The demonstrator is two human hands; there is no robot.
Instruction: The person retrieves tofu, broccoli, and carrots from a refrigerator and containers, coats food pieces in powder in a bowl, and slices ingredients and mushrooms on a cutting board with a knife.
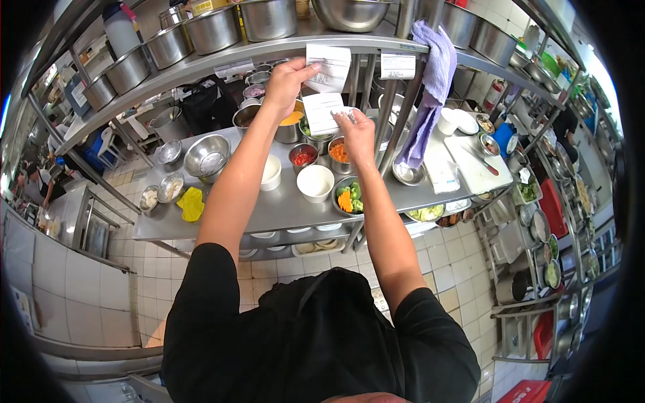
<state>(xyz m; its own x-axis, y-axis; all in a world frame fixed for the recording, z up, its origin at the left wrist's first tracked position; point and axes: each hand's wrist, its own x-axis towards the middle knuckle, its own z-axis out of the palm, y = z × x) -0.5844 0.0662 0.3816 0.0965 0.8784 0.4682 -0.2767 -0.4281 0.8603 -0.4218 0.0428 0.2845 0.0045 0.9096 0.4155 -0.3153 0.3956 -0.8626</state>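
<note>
left hand point(286, 87) has the upper paper slip point(329, 70) pinched between thumb and fingers, right hand point(358, 138) is pinching the lower paper slip point(321, 114) by its right edge, so neither's open. both slips are up above the table point(161, 225), with a white tub point(316, 185) and a bowl of red bits point(304, 157) sitting below

1. Upper paper slip point(333, 62), hand-held: dark print, unreadable.
2. Lower paper slip point(318, 115), hand-held: printed lines, too small to read.
3. White slip point(398, 66) at shelf edge point(366, 46): print, illegible.
4. Red box point(524, 392), bottom right: pale lettering, not securely readable.
</note>
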